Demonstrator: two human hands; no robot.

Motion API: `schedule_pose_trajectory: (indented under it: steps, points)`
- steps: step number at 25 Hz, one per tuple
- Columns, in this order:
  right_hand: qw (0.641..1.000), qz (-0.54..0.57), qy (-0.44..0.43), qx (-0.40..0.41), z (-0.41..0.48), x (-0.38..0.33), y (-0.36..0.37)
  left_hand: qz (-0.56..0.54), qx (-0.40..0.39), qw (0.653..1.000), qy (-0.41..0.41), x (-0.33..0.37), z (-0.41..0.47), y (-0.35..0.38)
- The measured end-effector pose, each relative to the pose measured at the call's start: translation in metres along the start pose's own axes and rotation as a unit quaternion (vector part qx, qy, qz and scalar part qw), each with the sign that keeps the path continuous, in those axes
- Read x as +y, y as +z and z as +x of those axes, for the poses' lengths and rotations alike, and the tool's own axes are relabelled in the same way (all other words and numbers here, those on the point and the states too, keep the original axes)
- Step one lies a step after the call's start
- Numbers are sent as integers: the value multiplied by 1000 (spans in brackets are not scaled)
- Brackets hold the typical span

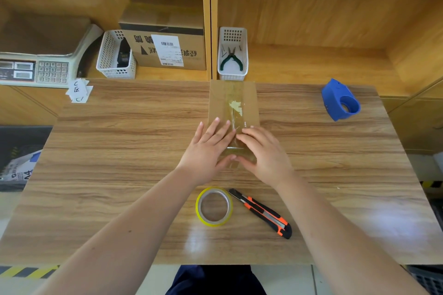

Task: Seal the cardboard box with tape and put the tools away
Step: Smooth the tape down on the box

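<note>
A flat brown cardboard box (233, 103) is seen lying on the wooden bench (119, 163), its far end reaching the bench's back edge. A strip of clear tape (236, 127) is laid lengthwise along the middle of the box, with a pale torn patch showing beneath it partway along. The left hand (207, 148) is spread flat, fingers extended, and is pressed on the near left part of the box; the right hand (265, 151) is laid palm-down on the near right part, fingers curled slightly inward over the tape. Nothing is gripped by either hand. The thumbs are brought close together at the near end of the box, where the tape appears to run over the edge, though the glare makes this hard to confirm. Just nearer than the box, a tape roll (214, 206) with a yellow rim is lying flat on the bench, and a black and orange utility knife (261, 213) is placed just to the right of the roll, set at a diagonal. A blue tape dispenser (339, 100) is standing well to the right of the box, near the bench's far right corner. Directly behind the box, on the shelf, a white basket (244, 55) is set, with green-handled pliers (231, 58) held inside it. Further to the left of the box on the same shelf, a second white basket (107, 55), a labelled carton (167, 48) and a weighing scale (36, 62) are lined up.
</note>
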State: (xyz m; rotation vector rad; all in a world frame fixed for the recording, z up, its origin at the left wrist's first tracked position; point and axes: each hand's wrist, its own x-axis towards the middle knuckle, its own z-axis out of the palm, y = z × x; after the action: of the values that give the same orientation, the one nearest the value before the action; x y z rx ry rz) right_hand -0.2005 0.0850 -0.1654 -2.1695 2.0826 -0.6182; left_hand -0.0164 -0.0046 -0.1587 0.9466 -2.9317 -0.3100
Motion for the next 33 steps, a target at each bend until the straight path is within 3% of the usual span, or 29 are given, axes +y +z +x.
schedule_pose_trajectory:
  steps: [15,26,33]
  points:
    - [995,-14,-26,93,1,2,16,28,130,991,18,-6,8,20]
    - [987,-48,-19,153,-3,2,40,-18,126,991,-46,4,8,28]
    - [989,-76,-13,126,-2,2,41,31,128,990,-49,5,8,30]
